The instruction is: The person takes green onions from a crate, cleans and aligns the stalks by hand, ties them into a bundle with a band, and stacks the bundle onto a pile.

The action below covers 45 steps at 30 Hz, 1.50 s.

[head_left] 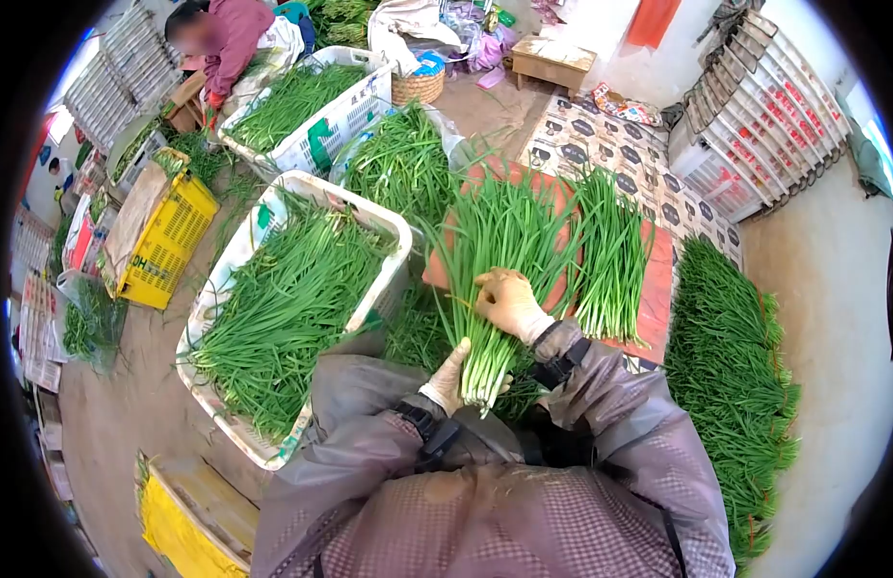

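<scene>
My left hand (446,380), in a pale glove, is wrapped round the lower stems of a bunch of garlic chives (509,226). The white stem ends point toward my body, and the green leaves fan out away from me over a reddish board. Above that grip, my right hand (510,301), also gloved, is closed at the side of the bunch. A thin yellowish leaf (454,298) sticks out to the left from its fingertips. Right of the bunch, a second pile of chives (610,255) lies with its stems aligned on the reddish board (656,289).
To my left stands a white crate (393,226) of loose chives. Another white crate (374,91) is farther off, near a bent-over person (236,43). Tied chives (726,385) line the right side by the wall. Yellow crates (167,241) and stacked white crates (764,116) stand around.
</scene>
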{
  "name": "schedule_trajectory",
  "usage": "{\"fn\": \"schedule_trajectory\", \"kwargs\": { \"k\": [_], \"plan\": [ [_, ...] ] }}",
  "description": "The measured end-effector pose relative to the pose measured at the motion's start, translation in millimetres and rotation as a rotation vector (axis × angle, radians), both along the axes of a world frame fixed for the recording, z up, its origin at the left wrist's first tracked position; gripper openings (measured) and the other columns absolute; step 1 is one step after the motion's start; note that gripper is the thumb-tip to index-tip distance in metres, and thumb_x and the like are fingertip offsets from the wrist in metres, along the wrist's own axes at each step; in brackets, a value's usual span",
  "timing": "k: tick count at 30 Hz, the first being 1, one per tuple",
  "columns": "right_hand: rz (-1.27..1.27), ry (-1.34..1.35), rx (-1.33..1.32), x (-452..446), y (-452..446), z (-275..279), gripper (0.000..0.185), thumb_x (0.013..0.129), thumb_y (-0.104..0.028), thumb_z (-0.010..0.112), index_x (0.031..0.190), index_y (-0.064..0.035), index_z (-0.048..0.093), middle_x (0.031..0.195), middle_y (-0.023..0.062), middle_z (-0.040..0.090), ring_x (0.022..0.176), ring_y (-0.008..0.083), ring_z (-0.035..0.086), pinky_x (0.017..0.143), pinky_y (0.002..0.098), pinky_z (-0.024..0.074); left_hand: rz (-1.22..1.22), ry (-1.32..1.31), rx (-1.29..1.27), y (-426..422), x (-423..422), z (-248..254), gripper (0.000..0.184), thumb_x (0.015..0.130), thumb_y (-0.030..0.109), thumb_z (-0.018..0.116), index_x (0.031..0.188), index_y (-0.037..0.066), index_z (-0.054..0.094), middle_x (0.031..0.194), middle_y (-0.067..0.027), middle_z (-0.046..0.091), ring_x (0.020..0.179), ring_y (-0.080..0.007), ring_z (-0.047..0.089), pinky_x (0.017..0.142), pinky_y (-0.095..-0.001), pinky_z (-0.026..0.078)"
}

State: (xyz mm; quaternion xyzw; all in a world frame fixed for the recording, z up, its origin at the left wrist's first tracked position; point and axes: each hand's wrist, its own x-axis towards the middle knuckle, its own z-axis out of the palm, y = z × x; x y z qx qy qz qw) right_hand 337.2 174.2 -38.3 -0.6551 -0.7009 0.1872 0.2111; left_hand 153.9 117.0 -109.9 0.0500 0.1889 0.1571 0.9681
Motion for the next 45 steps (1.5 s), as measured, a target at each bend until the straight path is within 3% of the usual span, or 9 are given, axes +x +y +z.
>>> {"fn": "schedule_trajectory", "kwargs": {
  "k": [5, 11, 16, 25, 28, 31, 38, 43, 45],
  "plan": [
    [-0.11, 0.31, -0.105, 9.4, 18.7, 21.2, 0.019, 0.076, -0.018, 0.065, 0.087, -0.0039, 0.07, 0.103, 0.0144, 0.068, 0.095, 0.0342, 0.063, 0.087, 0.0431, 0.0489, 0.002, -0.065, -0.027, 0.2, -2.7, -11.1, 0.082, 0.082, 0.064, 0.063, 0.136, 0.004, 0.049, 0.122, -0.0206, 0.062, 0.108, -0.0417, 0.063, 0.097, -0.0556, 0.049],
    [0.238, -0.287, -0.156, -10.1, 14.7, 33.6, 0.036, 0.073, -0.047, 0.069, 0.085, -0.0134, 0.076, 0.111, 0.0061, 0.066, 0.12, 0.0282, 0.051, 0.106, 0.0458, 0.0332, -0.001, -0.045, -0.044, -0.7, -4.1, -9.0, 0.079, 0.083, 0.061, 0.063, 0.137, 0.004, 0.048, 0.126, -0.0229, 0.06, 0.111, -0.0426, 0.061, 0.099, -0.0575, 0.047],
    [0.129, -0.347, -0.106, -14.2, 23.2, -12.4, 0.023, 0.072, -0.032, 0.066, 0.081, -0.0122, 0.075, 0.094, 0.0098, 0.069, 0.102, 0.029, 0.062, 0.101, 0.0447, 0.039, -0.023, -0.052, -0.03, -2.2, -4.2, -12.4, 0.08, 0.084, 0.057, 0.066, 0.138, 0.002, 0.046, 0.128, -0.0251, 0.058, 0.115, -0.0422, 0.058, 0.104, -0.0557, 0.044],
    [-0.104, 0.271, -0.136, 7.4, 29.2, -0.5, 0.023, 0.079, -0.023, 0.063, 0.088, -0.0029, 0.07, 0.081, 0.0173, 0.068, 0.078, 0.0342, 0.067, 0.076, 0.0409, 0.052, -0.064, -0.063, -0.07, 0.8, -5.7, -17.1, 0.074, 0.085, 0.045, 0.07, 0.137, -0.001, 0.046, 0.13, -0.0245, 0.056, 0.119, -0.0414, 0.056, 0.105, -0.0561, 0.043],
    [-0.155, 0.409, 0.017, 8.9, 32.6, 23.3, 0.022, 0.079, -0.021, 0.065, 0.089, -0.0019, 0.069, 0.083, 0.0187, 0.067, 0.081, 0.0329, 0.066, 0.078, 0.0373, 0.0502, -0.046, -0.056, -0.072, -1.2, -7.2, -10.7, 0.071, 0.085, 0.043, 0.07, 0.136, -0.001, 0.047, 0.128, -0.0234, 0.058, 0.117, -0.0413, 0.057, 0.104, -0.0574, 0.043],
    [-0.232, 0.741, 0.051, 23.3, 46.2, 39.6, 0.016, 0.088, -0.012, 0.064, 0.095, 0.0018, 0.069, 0.091, 0.0074, 0.069, 0.084, 0.0128, 0.061, 0.081, 0.0275, 0.048, -0.039, -0.053, -0.052, -0.4, -7.2, -5.4, 0.071, 0.085, 0.043, 0.07, 0.136, 0.0, 0.047, 0.127, -0.0231, 0.059, 0.116, -0.0417, 0.058, 0.104, -0.0574, 0.043],
    [-0.109, 1.292, 0.091, 57.0, 9.8, 150.0, 0.013, 0.09, -0.013, 0.063, 0.093, 0.0, 0.065, 0.103, 0.0127, 0.068, 0.081, 0.0174, 0.065, 0.077, 0.0318, 0.0526, 0.003, -0.018, -0.003, -0.1, -4.5, 2.2, 0.074, 0.083, 0.05, 0.069, 0.133, -0.001, 0.05, 0.12, -0.0229, 0.063, 0.109, -0.0411, 0.062, 0.1, -0.0565, 0.047],
    [0.228, 1.036, -0.555, 72.1, -67.5, 143.6, 0.016, 0.092, -0.016, 0.062, 0.095, -0.0005, 0.067, 0.103, 0.0151, 0.068, 0.086, 0.0219, 0.068, 0.084, 0.0349, 0.056, 0.038, -0.056, -0.025, 1.9, -5.0, -4.1, 0.072, 0.084, 0.052, 0.067, 0.133, 0.002, 0.051, 0.118, -0.0211, 0.064, 0.106, -0.0394, 0.064, 0.096, -0.054, 0.051],
    [0.475, 0.443, -0.869, 69.9, -85.4, 103.5, 0.038, 0.093, -0.026, 0.062, 0.12, 0.0, 0.064, 0.12, 0.0203, 0.065, 0.108, 0.0261, 0.064, 0.095, 0.0354, 0.0499, 0.041, -0.055, 0.018, 3.4, -4.1, -5.3, 0.073, 0.085, 0.054, 0.067, 0.134, 0.003, 0.05, 0.119, -0.0197, 0.064, 0.104, -0.0388, 0.064, 0.093, -0.0533, 0.053]
  ]
}}
